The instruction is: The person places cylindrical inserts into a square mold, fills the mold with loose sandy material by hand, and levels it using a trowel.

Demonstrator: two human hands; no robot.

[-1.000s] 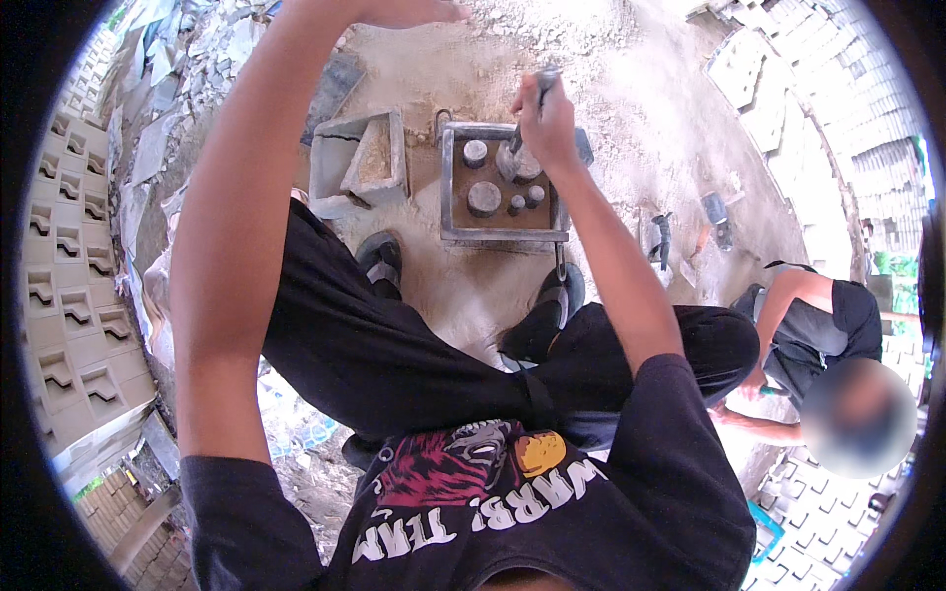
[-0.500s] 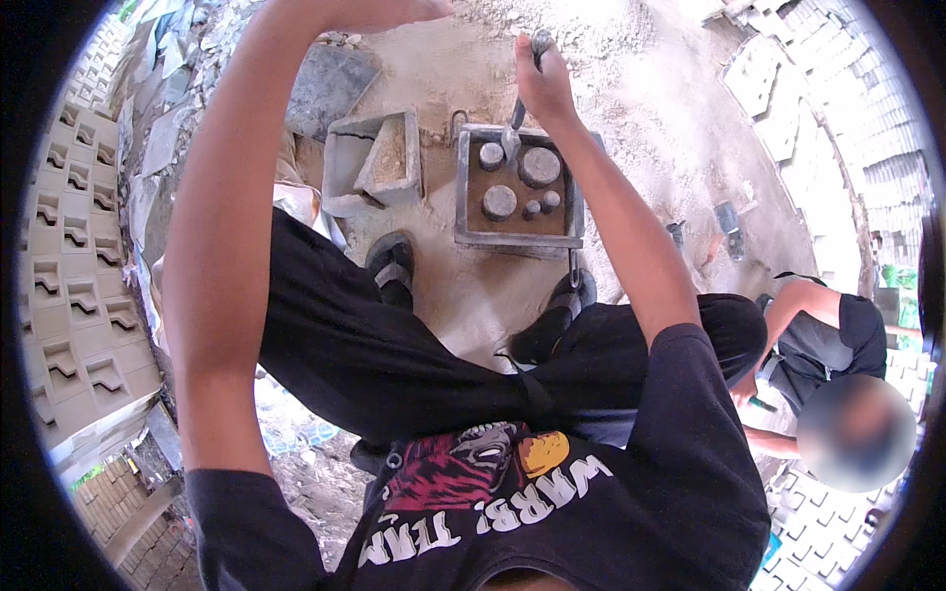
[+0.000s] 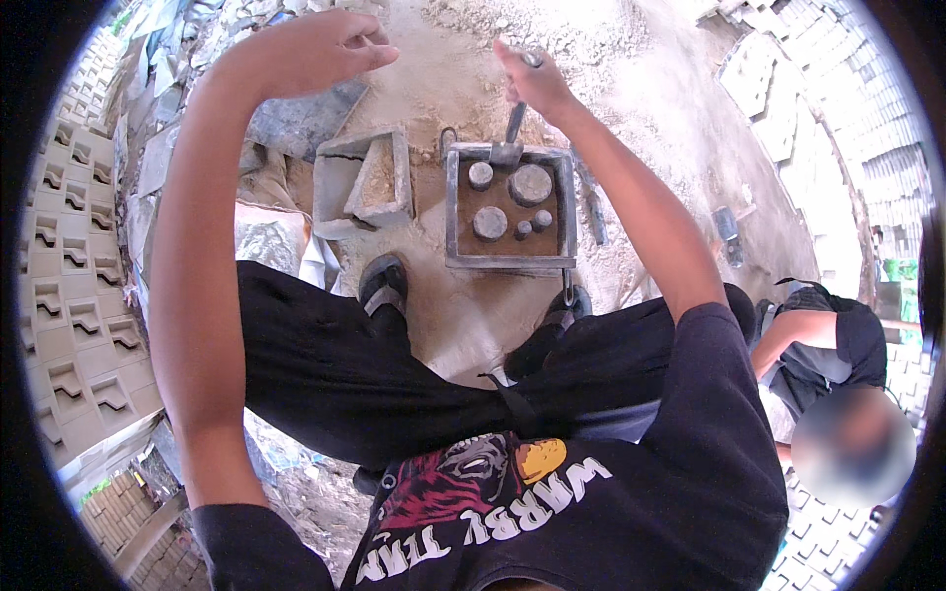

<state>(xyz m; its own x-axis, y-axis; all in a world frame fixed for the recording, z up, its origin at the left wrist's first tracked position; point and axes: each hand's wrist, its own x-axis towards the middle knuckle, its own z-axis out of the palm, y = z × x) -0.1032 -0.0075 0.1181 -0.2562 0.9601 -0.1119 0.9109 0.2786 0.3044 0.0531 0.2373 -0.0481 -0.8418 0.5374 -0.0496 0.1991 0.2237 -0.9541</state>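
Note:
My right hand [image 3: 537, 84] is closed around the handle of a small trowel [image 3: 507, 151]. The trowel's blade rests at the far edge of a square grey frame [image 3: 452, 217], which is packed with brown sand [image 3: 468, 246]. Several round grey pieces of differing size sit in that sand. Among them are a large disc [image 3: 530, 184], a medium one [image 3: 490, 224] and a smaller one [image 3: 480, 176]. To the far left, my left hand [image 3: 360, 44] hangs in the air with bent fingers and thumb apart; nothing shows in it.
Left of the frame stands a grey box [image 3: 402, 177] holding a sand-coloured slab. A flat dark board [image 3: 305, 123] lies beyond it. My shoes [image 3: 384, 286] flank the near side. Another person [image 3: 828, 335] crouches at the right. Stacked pale blocks [image 3: 74, 295] line the left.
My left hand has come lower and moved left. My right hand has shifted slightly down and left, and the trowel blade has gone from among the discs to the frame's far edge.

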